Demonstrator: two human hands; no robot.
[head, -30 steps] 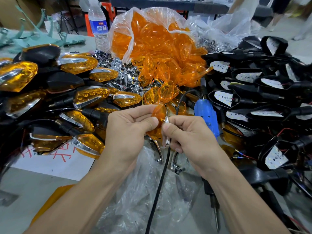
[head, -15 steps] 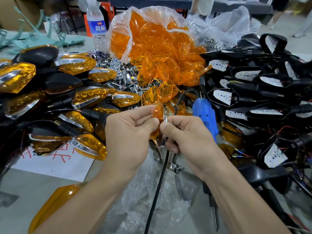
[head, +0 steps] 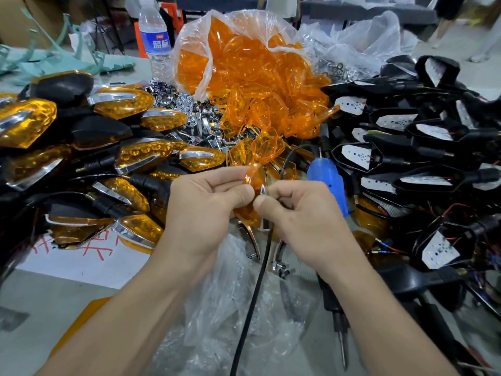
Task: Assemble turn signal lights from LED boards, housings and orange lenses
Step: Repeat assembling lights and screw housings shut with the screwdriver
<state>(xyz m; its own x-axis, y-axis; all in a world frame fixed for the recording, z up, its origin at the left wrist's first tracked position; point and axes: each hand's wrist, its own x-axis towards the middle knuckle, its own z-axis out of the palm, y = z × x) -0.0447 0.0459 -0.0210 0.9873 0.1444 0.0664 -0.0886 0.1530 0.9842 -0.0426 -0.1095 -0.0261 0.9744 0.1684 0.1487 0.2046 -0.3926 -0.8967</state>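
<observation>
Orange lens (head: 256,176) sits mid-frame above the worktop (head: 40,302), pinched between the thumb and fingers of the left hand (head: 200,213). The right hand (head: 301,215) meets it thumb to thumb, its curled fingers nipping what looks like a thin chrome strip (head: 263,190) against the lens edge; the contact is partly hidden. Behind the hands, a clear bag of lenses (head: 244,63) spills open. Finished lights (head: 124,101) are heaped at the left, black housings with LED boards (head: 357,156) at the right. A blue tool (head: 328,183) lies just beside the right hand.
</observation>
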